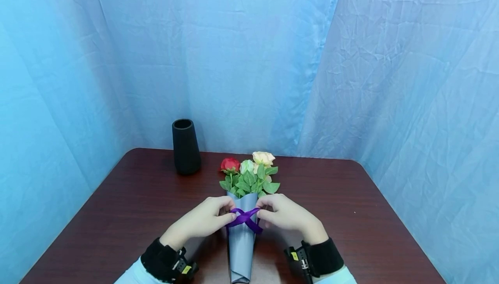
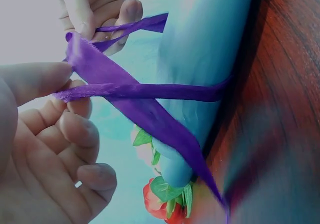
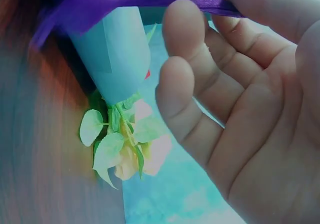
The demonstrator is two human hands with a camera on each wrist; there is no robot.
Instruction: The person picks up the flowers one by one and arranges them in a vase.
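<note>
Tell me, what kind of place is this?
Probably a small staged recording booth, not a flower shop: crumpled blue backdrop cloth hangs on every side, and the dark wooden table carries only a black vase and a wrapped bouquet.

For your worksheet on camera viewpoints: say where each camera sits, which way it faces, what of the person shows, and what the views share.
Head: worn on the head, looking forward and down at the table; left hand and right hand show.
Left wrist: faces the ribbon; both hands show.
Right wrist: faces the cone; right palm shows.
Shared: ribbon, cone, flowers.
</note>
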